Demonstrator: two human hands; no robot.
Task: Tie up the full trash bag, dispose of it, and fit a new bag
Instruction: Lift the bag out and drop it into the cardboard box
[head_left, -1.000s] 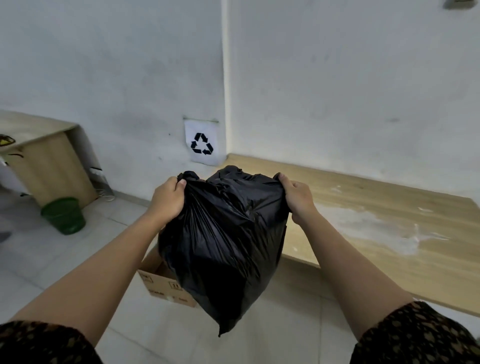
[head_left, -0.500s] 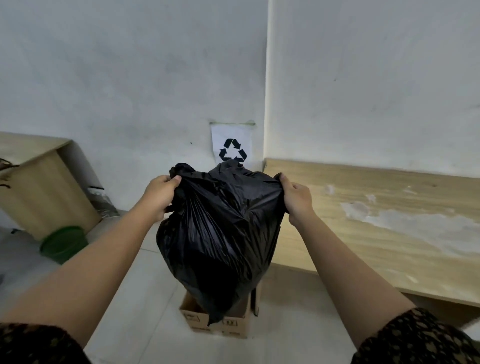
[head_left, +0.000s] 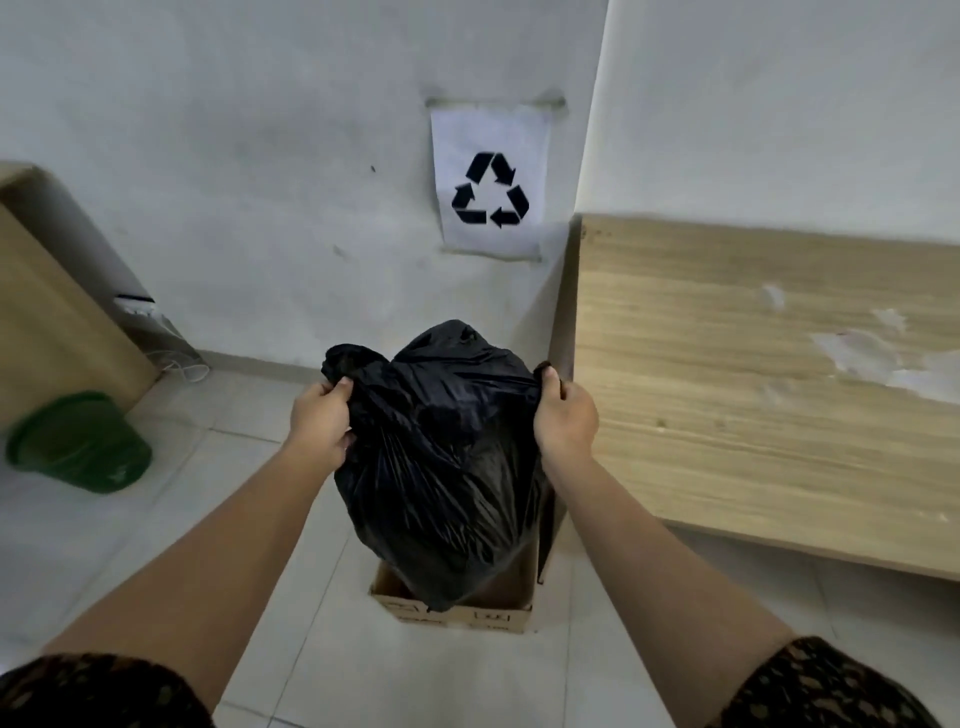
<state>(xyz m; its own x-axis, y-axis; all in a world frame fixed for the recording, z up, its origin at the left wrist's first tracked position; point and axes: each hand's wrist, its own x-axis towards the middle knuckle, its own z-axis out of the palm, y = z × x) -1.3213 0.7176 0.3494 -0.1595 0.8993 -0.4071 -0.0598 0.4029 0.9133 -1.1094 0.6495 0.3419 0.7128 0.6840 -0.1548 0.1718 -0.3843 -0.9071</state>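
Over cardboard box (head_left: 467, 618), trash bag (head_left: 447, 457) gripped by left hand (head_left: 319, 423) and right hand (head_left: 566, 421), table (head_left: 753, 405) at right, green bin (head_left: 78, 447) left

Inventory by kind: ten items are counted across seven kinds.
One black trash bag (head_left: 447, 467) is counted. Two hands are counted: the left hand (head_left: 319, 426) and the right hand (head_left: 566, 421). Two patterned sleeves are counted: the left sleeve (head_left: 93, 691) and the right sleeve (head_left: 831, 686). One cardboard box (head_left: 467, 616), one green bin (head_left: 78, 447) and one recycling sign (head_left: 491, 182), on which three arrows are printed, are counted. Two pieces of wooden furniture are counted: the wooden desk (head_left: 47, 312) at the left and the wooden table (head_left: 753, 389) at the right.
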